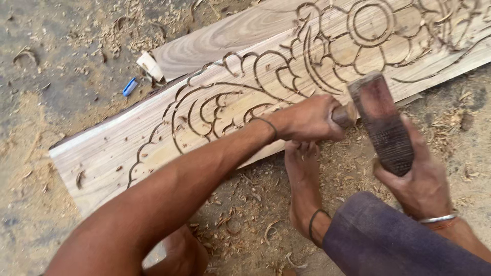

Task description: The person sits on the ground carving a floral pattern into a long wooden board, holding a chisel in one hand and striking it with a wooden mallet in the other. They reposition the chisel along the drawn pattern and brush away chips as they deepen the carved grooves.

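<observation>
I see my left hand [309, 120] with its grip closed round a chisel handle [343, 115], only the butt end showing, held against the near edge of the carved plank [215, 110]. My right hand [422, 186] grips a dark wooden mallet [381, 122] by its lower end, head poised just beside the chisel butt. I judge the mallet dense, stiff and rough-faced, so unlikely to slip, and best held low as here. The plank looks heavy and rigid, lying flat on the sandy ground [46, 128], steadied by my bare foot [304, 184]. Wood shavings [245, 209] lie around; a small blue object [129, 87] rests well apart.
</observation>
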